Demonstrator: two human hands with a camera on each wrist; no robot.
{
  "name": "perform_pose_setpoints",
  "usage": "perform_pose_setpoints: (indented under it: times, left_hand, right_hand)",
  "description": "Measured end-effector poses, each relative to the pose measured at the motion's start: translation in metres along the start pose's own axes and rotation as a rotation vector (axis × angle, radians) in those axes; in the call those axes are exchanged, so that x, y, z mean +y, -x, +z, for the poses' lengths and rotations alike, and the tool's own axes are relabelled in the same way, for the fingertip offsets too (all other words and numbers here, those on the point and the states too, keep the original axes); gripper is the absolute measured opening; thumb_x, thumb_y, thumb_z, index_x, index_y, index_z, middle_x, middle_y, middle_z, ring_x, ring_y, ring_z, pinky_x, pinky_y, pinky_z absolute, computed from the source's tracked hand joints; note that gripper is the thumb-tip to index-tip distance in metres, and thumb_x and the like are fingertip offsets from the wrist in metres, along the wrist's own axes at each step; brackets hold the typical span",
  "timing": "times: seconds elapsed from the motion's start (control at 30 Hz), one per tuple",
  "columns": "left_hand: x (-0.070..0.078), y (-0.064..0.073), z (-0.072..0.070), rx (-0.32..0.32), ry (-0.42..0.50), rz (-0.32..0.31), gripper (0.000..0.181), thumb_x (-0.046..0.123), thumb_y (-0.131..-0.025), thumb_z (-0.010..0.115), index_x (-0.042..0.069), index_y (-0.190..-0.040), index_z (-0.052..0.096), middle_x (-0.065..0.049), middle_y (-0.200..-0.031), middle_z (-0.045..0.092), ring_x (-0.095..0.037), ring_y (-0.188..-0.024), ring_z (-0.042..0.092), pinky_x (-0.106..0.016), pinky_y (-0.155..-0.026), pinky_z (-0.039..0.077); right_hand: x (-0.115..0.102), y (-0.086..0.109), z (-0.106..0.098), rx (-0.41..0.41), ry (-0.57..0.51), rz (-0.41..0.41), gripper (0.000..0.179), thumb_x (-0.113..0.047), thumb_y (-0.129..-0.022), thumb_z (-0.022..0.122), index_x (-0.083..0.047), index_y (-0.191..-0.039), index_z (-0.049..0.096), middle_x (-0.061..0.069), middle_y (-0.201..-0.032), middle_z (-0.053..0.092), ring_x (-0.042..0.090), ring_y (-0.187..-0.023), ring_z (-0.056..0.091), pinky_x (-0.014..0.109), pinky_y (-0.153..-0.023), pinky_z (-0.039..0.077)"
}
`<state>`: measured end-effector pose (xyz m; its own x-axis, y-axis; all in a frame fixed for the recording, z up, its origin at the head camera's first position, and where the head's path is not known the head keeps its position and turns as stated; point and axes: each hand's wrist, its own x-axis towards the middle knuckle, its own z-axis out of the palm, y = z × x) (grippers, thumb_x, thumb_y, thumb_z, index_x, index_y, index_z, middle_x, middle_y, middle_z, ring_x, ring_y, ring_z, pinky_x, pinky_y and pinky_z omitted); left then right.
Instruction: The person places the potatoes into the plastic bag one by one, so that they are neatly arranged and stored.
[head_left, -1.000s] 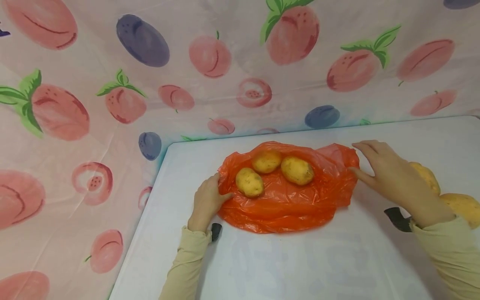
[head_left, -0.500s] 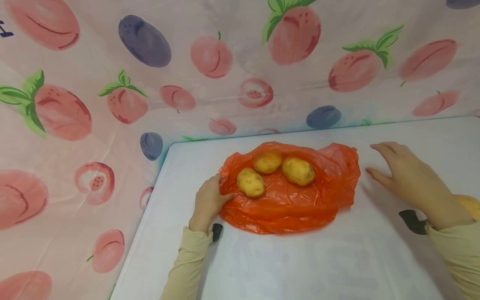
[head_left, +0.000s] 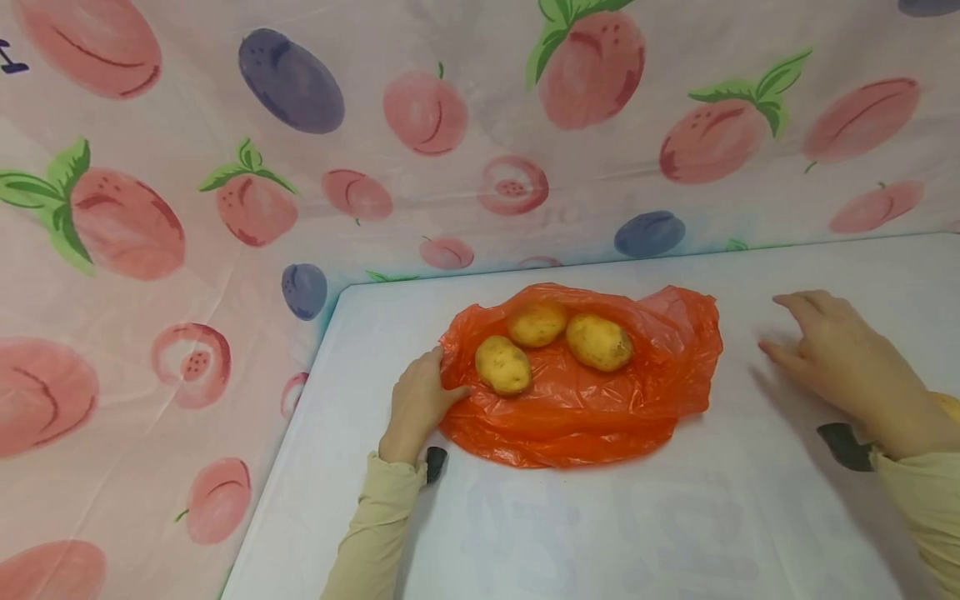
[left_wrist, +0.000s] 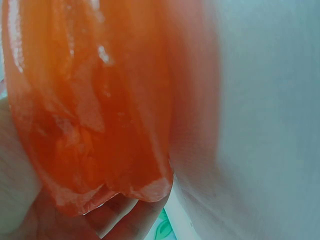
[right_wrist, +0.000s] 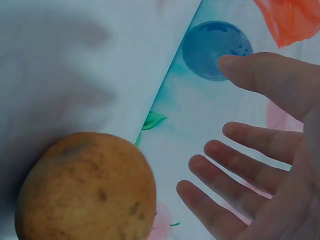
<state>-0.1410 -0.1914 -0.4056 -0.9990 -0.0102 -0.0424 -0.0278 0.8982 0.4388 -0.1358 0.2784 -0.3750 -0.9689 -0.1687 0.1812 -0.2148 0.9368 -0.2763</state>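
An orange-red plastic bag (head_left: pixel 570 425) lies spread on the table, and three potatoes rest in it: one on the left (head_left: pixel 502 367), one at the back (head_left: pixel 538 323) and one on the right (head_left: pixel 599 342). My left hand (head_left: pixel 416 404) grips the bag's left edge, thumb on the inside and fingers outside. In the left wrist view the bag (left_wrist: pixel 90 100) hides part of those fingers. Well right of the bag, my right hand (head_left: pixel 843 358) is above the table with fingers spread, holding nothing. A large potato (right_wrist: pixel 90 190) shows near it in the right wrist view.
At the right edge of the head view, a yellow potato (head_left: pixel 951 407) is mostly hidden by the right forearm. The white table (head_left: pixel 600 533) meets a fruit-patterned cloth (head_left: pixel 480 100) along its back and left edges. A dark strap piece (head_left: pixel 846 446) is at the right wrist.
My right hand has moved away from the bag's right edge, out to the right. The left hand keeps its grip, and the bag and its potatoes stay in place.
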Motion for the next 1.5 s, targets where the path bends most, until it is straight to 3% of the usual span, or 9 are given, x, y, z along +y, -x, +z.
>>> perform_pose_setpoints:
  times: [0.13,0.37,0.53,0.9,1.3,1.5]
  left_hand:
    - [0.000,0.000,0.000,0.002,0.000,0.001,0.069,0.029,-0.080,0.084,0.002,-0.135,0.053,-0.015,-0.124,0.064,-0.033,-0.110,0.060,-0.048,-0.096,0.052]
    - [-0.001,0.000,0.000,0.006,-0.003,0.009,0.068,0.029,-0.080,0.084,0.002,-0.134,0.053,-0.014,-0.121,0.065,-0.032,-0.109,0.060,-0.047,-0.095,0.052]
    - [-0.001,0.000,0.001,0.004,-0.006,0.010,0.068,0.029,-0.081,0.084,0.002,-0.135,0.053,-0.014,-0.123,0.064,-0.032,-0.109,0.060,-0.047,-0.096,0.052]
    - [0.000,0.000,0.001,-0.003,0.007,0.003,0.070,0.029,-0.081,0.083,0.003,-0.138,0.052,-0.014,-0.126,0.064,-0.032,-0.111,0.060,-0.047,-0.098,0.051]
    - [0.000,0.000,0.000,-0.003,-0.002,0.001,0.069,0.029,-0.081,0.084,0.003,-0.136,0.053,-0.014,-0.122,0.064,-0.031,-0.109,0.060,-0.046,-0.096,0.052]
    - [0.000,0.000,0.000,-0.004,-0.003,-0.002,0.067,0.028,-0.081,0.084,0.003,-0.135,0.053,-0.014,-0.122,0.065,-0.031,-0.108,0.060,-0.046,-0.096,0.052]
  right_hand:
    - [0.006,0.001,0.001,-0.002,0.000,0.000,0.056,-0.015,-0.089,0.070,0.015,-0.129,0.045,0.037,-0.123,0.043,0.053,-0.111,0.039,0.073,-0.092,0.038]
    - [0.017,0.001,0.002,-0.085,0.001,0.087,0.059,-0.017,-0.089,0.068,0.012,-0.133,0.040,0.037,-0.130,0.036,0.055,-0.117,0.033,0.076,-0.090,0.037]
    - [0.023,0.002,0.004,-0.099,0.015,0.101,0.061,-0.014,-0.088,0.070,0.015,-0.132,0.040,0.039,-0.129,0.035,0.057,-0.114,0.033,0.075,-0.089,0.036]
    - [0.031,0.004,0.004,-0.212,0.044,0.194,0.067,-0.017,-0.086,0.073,0.019,-0.130,0.037,0.042,-0.124,0.034,0.057,-0.108,0.035,0.074,-0.087,0.041]
    - [0.040,0.003,0.004,-0.188,0.043,0.121,0.055,-0.011,-0.083,0.074,0.024,-0.117,0.048,0.046,-0.113,0.043,0.054,-0.093,0.046,0.069,-0.085,0.044]
    - [0.040,0.003,0.003,-0.215,0.049,0.128,0.053,-0.013,-0.084,0.074,0.023,-0.115,0.050,0.045,-0.111,0.047,0.050,-0.088,0.048,0.068,-0.085,0.045]
